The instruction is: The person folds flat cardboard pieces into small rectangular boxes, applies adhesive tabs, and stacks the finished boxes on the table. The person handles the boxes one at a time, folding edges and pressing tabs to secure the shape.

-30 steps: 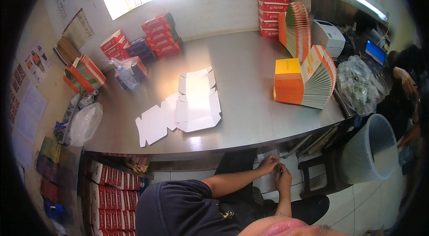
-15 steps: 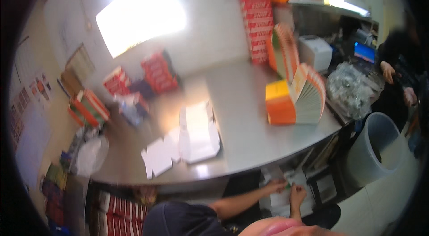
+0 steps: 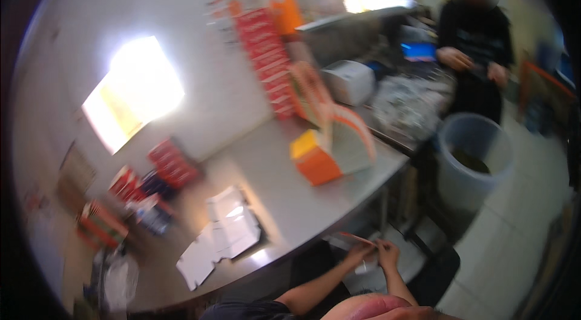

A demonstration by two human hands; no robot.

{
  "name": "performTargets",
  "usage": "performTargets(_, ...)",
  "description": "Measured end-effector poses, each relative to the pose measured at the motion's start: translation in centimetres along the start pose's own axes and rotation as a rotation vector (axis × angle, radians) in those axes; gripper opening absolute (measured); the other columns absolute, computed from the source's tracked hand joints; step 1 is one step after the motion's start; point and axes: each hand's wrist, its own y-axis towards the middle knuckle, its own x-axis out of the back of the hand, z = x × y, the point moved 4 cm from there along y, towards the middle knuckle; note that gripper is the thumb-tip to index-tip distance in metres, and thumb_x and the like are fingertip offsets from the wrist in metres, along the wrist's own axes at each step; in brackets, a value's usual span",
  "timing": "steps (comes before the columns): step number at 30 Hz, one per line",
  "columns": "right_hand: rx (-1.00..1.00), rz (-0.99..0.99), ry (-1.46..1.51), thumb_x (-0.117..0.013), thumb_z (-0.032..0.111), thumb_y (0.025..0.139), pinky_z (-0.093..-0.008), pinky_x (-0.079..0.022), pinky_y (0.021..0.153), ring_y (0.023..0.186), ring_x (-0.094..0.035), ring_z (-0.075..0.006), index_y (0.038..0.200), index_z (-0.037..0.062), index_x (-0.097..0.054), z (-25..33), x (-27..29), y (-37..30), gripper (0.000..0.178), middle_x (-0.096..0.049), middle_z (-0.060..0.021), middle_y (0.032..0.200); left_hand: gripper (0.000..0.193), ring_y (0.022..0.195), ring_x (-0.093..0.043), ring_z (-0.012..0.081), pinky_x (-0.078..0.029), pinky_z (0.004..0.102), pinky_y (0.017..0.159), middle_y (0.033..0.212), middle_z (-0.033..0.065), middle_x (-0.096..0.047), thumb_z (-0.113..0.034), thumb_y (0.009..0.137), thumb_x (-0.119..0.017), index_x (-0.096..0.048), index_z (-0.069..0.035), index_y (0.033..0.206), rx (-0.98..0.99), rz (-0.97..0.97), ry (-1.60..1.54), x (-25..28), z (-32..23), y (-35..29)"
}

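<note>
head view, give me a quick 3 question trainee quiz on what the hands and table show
1. True or false: both hands, the left hand and the right hand, are below the edge of the grey table.
2. What lies flat on the table nearest the person? A) white flat cardboard blanks B) a laptop C) a plate
3. Fill in: the round grey ____ stands on the floor to the right of the table.

Key: 1 true. 2 A. 3 bin. The hands are close together on something small and thin, too blurred to name.
</note>
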Motion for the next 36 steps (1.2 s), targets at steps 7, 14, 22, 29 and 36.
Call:
performTargets(7, 0.119, 0.016, -0.188, -0.075, 0.029, 0.089, -0.0359, -0.054, 0.076, 0.081, -0.072, -0.0277, 0.094, 0.0026, -0.077, -0.3, 3.0, 0.3, 0.027, -0.074, -0.0157, 0.086, 0.041, 0.112, -0.064, 0.0236, -0.056, 0.0378, 0.088, 0.121, 0.0088, -0.063, -0.028, 0.099, -0.066, -0.055, -0.003, 0.13, 0.141, -0.001, -0.201, -2.7, -0.1, 0.3)
performTargets(14, 0.043, -0.016, -0.319, -0.073, 0.033, 0.09, -0.039, -0.055, 0.075, 0.082, -0.073, -0.0316, 0.09, 0.0016, -0.076, 1.4, 2.0, -0.9, 0.031, -0.074, -0.0183, 0.089, 0.043, 0.107, -0.062, 0.0196, -0.057, 0.0343, 0.081, 0.121, 0.0071, -0.061, -0.032, 0.098, -0.067, -0.059, -0.003, 0.129, 0.156, 0.028, -0.173, -1.7, 0.8, -0.3)
performTargets(22, 0.158, -0.059, -0.35, -0.071, 0.029, 0.093, -0.035, -0.052, 0.069, 0.072, -0.069, -0.0228, 0.09, -0.0002, -0.072, 0.6, 1.0, -1.0, 0.03, -0.072, -0.0139, 0.079, 0.046, 0.107, -0.061, 0.0164, -0.053, 0.0328, 0.083, 0.119, 0.0037, -0.062, -0.036, 0.098, -0.067, -0.058, -0.005, 0.131, 0.174, 0.014, -0.13, -0.8, 0.1, -0.4)
performTargets(29, -0.01, 0.025, -0.267, -0.072, 0.03, 0.094, -0.0316, -0.05, 0.068, 0.072, -0.064, -0.0154, 0.091, 0.0001, -0.073, -1.4, 1.5, -0.8, 0.03, -0.07, -0.0098, 0.077, 0.042, 0.101, -0.062, 0.0144, -0.052, 0.0303, 0.08, 0.111, 0.0021, -0.066, -0.038, 0.096, -0.07, -0.064, -0.005, 0.122, 0.167, 0.054, -0.042, -1.3, -0.2, -0.3)
performTargets(36, 0.009, 0.025, -0.36, -0.073, 0.033, 0.091, -0.0341, -0.053, 0.074, 0.08, -0.072, -0.0239, 0.09, 0.0017, -0.077, 0.5, 1.4, -1.4, 0.031, -0.075, -0.0136, 0.087, 0.031, 0.091, -0.064, 0.0113, -0.051, 0.0271, 0.074, 0.102, 0.0006, -0.069, -0.033, 0.094, -0.073, -0.071, -0.006, 0.11, 0.187, 0.023, -0.092, -0.7, 0.6, -0.1)
